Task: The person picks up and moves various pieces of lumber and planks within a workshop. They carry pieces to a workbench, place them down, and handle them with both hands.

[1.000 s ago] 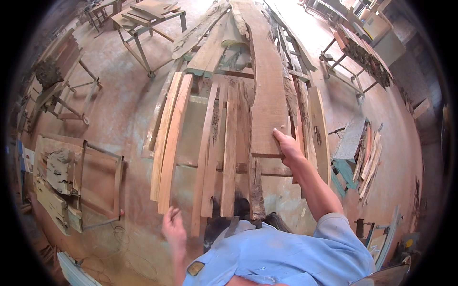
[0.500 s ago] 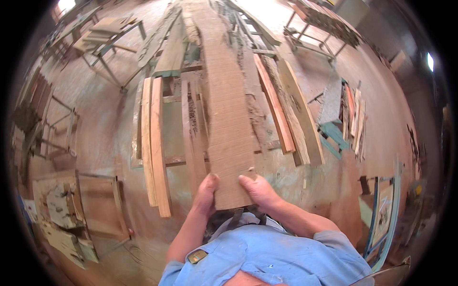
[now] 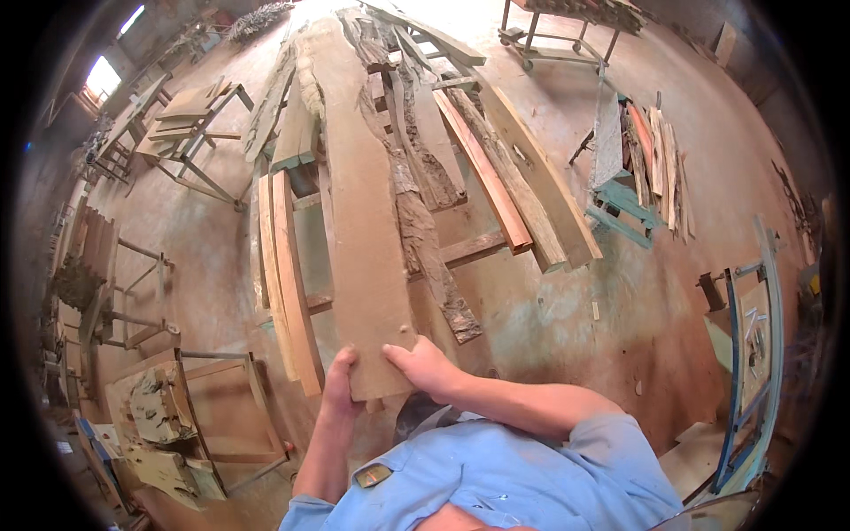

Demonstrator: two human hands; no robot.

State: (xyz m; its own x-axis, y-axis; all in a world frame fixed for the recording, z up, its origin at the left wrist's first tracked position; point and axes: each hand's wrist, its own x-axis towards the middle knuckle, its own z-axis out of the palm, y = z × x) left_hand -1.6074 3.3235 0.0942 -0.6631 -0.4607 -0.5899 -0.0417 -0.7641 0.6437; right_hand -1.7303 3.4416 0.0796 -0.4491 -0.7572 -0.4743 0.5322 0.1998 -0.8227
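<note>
A long wooden plank [image 3: 365, 212] with a wavy edge stretches away from me over a rack of boards. My left hand [image 3: 339, 376] grips its near end at the left edge, thumb on top and fingers hidden beneath. My right hand [image 3: 423, 365] clasps the right edge the same way, its thumb lying on the face. Right of the plank lies a narrow bark-edged strip [image 3: 438, 274], its near end jutting towards me. Two pale narrow boards [image 3: 292, 283] lie to the left. A reddish board [image 3: 485, 173] rests farther right.
A wide board [image 3: 540, 177] lies along the rack's right side. Beyond it stands a green-blue stand [image 3: 624, 212] with wood strips [image 3: 657, 159]. Tables with boards [image 3: 190, 128] are at the far left. A frame with wood pieces [image 3: 164, 416] stands near left, a blue metal frame [image 3: 753, 354] near right.
The plank and both hands have shifted left across the rack. The bark-edged strip to its right is now more exposed. My view has turned somewhat.
</note>
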